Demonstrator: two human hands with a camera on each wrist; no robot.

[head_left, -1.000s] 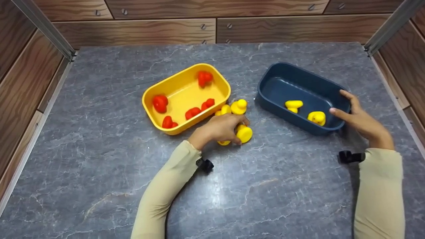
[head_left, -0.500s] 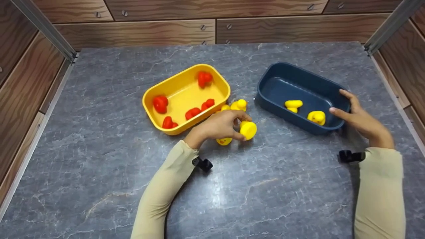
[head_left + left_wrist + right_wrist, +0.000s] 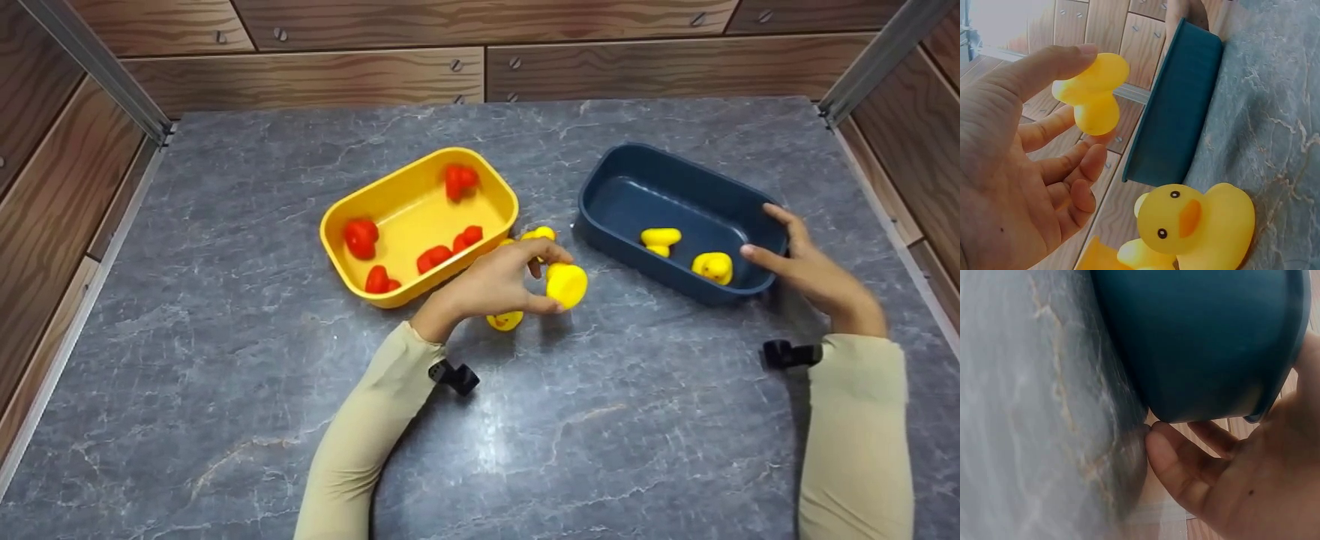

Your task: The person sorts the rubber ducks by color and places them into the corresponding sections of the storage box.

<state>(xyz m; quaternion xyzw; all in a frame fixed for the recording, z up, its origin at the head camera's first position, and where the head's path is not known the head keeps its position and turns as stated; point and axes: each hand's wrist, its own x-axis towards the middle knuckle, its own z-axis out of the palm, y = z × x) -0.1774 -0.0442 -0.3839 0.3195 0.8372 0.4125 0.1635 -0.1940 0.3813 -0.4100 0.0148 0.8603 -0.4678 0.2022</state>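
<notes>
My left hand (image 3: 487,283) pinches a yellow rubber duck (image 3: 568,286) between thumb and fingers, raised over the table. In the left wrist view this held duck (image 3: 1095,93) hangs head down, while the other fingers curl loosely below. Under and behind that hand, several more yellow ducks (image 3: 505,322) are on the table, partly hidden by it. My right hand (image 3: 829,289) grips the right end of a dark blue container (image 3: 630,196), thumb over the rim and fingers along the outside wall. Two yellow ducks (image 3: 712,268) lie inside that container.
A yellow container (image 3: 409,234) stands left of centre, holding several red ducks (image 3: 361,238). Grey marble-patterned table (image 3: 600,450) lies beneath everything. Wood-patterned panels (image 3: 300,79) border it at the back and both sides.
The left hand has lifted its yellow duck from the group and carried it slightly right, towards the dark blue container. The right hand keeps its hold on that container.
</notes>
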